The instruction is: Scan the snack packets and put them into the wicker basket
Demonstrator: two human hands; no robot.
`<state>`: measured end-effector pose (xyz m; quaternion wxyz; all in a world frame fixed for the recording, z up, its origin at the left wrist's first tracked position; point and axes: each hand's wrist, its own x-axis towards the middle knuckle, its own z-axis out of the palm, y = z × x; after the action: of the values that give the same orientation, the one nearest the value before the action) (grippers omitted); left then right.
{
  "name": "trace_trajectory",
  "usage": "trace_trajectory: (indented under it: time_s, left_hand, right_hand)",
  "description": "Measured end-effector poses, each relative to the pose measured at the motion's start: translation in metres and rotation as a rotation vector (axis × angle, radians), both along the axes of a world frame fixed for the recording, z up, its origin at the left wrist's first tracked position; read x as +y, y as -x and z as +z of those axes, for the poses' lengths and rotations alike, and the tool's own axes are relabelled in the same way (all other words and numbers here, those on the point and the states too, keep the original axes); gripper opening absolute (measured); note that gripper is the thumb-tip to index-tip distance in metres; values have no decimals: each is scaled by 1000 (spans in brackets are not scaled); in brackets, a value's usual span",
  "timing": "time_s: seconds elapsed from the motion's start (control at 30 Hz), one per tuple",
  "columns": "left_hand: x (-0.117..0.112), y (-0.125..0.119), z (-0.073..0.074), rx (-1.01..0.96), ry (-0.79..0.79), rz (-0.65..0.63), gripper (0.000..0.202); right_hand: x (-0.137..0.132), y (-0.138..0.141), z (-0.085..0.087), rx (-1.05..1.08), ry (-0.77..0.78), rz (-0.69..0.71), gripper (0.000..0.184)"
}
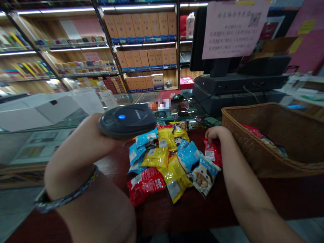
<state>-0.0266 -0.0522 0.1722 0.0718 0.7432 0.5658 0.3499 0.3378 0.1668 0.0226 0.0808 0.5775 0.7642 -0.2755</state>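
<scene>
My left hand (pixel 92 126) is closed around a dark barcode scanner (pixel 128 119) with a blue light on top. The scanner hovers over the left side of a pile of small snack packets. On the right of the pile, my right hand (pixel 213 133) pinches the upper end of a red snack packet (pixel 210 152). Yellow packets (pixel 174 180), blue packets (pixel 189 156) and another red packet (pixel 146 184) lie heaped on the dark red counter (pixel 182 217). A light blue packet with a biscuit picture (pixel 204 175) rests at the heap's right front.
A brown wicker basket (pixel 243 152) with some packets inside stands at the right. Behind the heap are a glass counter, a mouse (pixel 178 97) and a monitor (pixel 198 38) bearing a pink paper sign (pixel 234 30). White boxes (pixel 22 113) sit at the left, before stocked shelves.
</scene>
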Motion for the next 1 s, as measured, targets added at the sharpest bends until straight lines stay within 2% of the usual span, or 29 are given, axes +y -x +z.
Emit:
trace_trajectory:
  time_s: [0.1,0.2,0.3,0.43,0.53,0.67,0.77,1.0]
  left_hand:
    - [1,1,-1,16,5,28,23]
    - [1,2,-2,26,5,25,23]
    - [2,2,-1,16,10,29,22]
    - [3,-1,0,13,34,40,21]
    - [5,-3,0,21,41,8,24]
    - [8,-5,-1,30,69,0,25]
    - [9,-4,-2,52,69,18,25]
    - [8,-4,-1,60,49,31,26]
  right_hand:
    - [2,-4,8,-3,24,6,27]
    - [-3,-8,24,90,-61,-12,25]
    - [-14,-8,44,381,-192,-58,29]
    - [-31,3,63,832,-404,-192,40]
    - [-37,20,67,1094,-424,-288,43]
    - [-38,43,66,1323,-390,-346,45]
    - [-40,55,67,1408,-424,-348,43]
    - [-44,68,72,1481,-348,-459,41]
